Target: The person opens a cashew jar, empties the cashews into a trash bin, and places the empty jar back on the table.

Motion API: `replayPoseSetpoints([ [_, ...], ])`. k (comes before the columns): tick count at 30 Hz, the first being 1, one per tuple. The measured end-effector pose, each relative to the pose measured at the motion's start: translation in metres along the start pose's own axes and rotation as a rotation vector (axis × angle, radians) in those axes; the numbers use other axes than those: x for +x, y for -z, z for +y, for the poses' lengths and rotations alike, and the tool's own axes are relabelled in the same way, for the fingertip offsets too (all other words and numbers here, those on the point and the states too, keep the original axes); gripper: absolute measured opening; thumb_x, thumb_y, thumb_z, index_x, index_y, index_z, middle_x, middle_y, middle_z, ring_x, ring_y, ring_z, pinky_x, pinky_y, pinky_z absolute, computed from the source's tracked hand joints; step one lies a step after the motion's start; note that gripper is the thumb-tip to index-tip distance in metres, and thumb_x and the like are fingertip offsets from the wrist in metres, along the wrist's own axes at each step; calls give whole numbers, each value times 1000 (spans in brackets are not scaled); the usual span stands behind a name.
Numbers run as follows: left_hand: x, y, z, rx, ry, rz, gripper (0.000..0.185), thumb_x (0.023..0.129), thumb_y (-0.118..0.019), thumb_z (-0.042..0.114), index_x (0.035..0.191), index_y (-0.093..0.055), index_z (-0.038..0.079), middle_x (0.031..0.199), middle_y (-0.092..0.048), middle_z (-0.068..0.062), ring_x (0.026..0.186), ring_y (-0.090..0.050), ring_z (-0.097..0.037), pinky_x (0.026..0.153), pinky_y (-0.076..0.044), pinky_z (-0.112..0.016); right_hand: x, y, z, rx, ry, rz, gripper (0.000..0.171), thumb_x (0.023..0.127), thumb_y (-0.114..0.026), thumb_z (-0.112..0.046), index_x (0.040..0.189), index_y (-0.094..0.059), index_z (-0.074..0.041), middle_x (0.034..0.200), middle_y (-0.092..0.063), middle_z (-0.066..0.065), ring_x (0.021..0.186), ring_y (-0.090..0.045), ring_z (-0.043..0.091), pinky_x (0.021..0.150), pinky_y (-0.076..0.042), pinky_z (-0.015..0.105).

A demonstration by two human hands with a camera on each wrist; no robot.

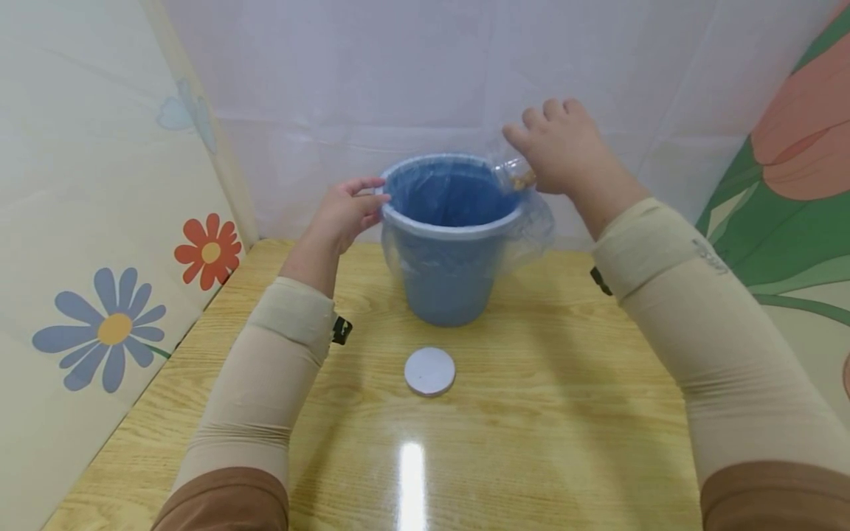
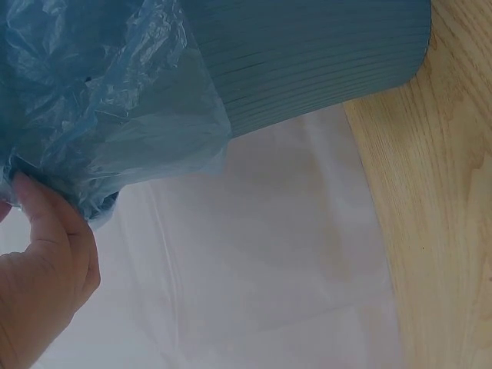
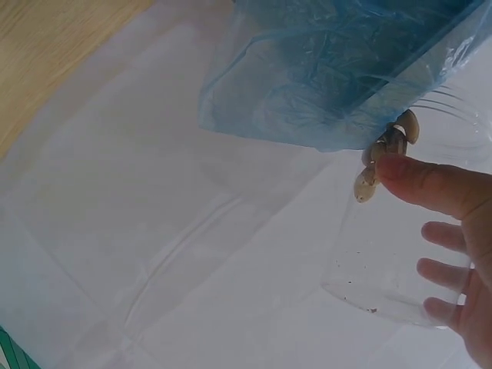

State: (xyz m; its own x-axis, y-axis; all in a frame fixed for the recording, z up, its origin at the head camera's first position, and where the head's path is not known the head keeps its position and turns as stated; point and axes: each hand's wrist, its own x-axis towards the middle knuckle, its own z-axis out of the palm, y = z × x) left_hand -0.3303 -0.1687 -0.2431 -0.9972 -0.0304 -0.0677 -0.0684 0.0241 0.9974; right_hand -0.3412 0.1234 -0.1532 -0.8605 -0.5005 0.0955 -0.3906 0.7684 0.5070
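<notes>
A blue trash bin (image 1: 448,291) stands upright at the back of the table, lined with a thin translucent bag (image 1: 536,225) folded over its rim. My left hand (image 1: 341,214) pinches the bag-covered rim on the left side; in the left wrist view its fingertips (image 2: 34,196) are partly hidden by the plastic. In my right hand (image 1: 564,151) is a clear jar (image 3: 377,254), gripped round its side and tipped with its mouth over the bin's right rim. Several small brownish nut-like pieces (image 3: 388,146) lie near the jar's mouth. The bin's bottom is out of sight.
A round white lid (image 1: 430,371) lies flat on the wood-grain table (image 1: 531,442) in front of the bin. Close behind the bin hangs a white cloth backdrop (image 1: 365,74). Flower-printed panels (image 1: 86,184) flank the table on the left and right.
</notes>
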Motion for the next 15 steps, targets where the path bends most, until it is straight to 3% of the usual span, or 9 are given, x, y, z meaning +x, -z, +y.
replayPoseSetpoints([
  [8, 0, -1, 0, -15, -3, -6, 44, 87, -61, 9, 129, -51, 13, 125, -51, -10, 111, -54, -21, 89, -48, -27, 0, 1, -1, 22, -40, 20, 89, 78, -69, -39, 144, -19, -8, 134, -32, 28, 118, -30, 50, 98, -25, 64],
  [15, 0, 0, 0, -14, 2, -6, 44, 87, -62, 10, 129, -51, 14, 126, -51, -9, 109, -55, -19, 89, -48, -27, 0, -4, -5, 10, 0, 22, 84, 80, -69, -24, 144, -18, -9, 135, -31, 27, 120, -28, 49, 101, -20, 64],
])
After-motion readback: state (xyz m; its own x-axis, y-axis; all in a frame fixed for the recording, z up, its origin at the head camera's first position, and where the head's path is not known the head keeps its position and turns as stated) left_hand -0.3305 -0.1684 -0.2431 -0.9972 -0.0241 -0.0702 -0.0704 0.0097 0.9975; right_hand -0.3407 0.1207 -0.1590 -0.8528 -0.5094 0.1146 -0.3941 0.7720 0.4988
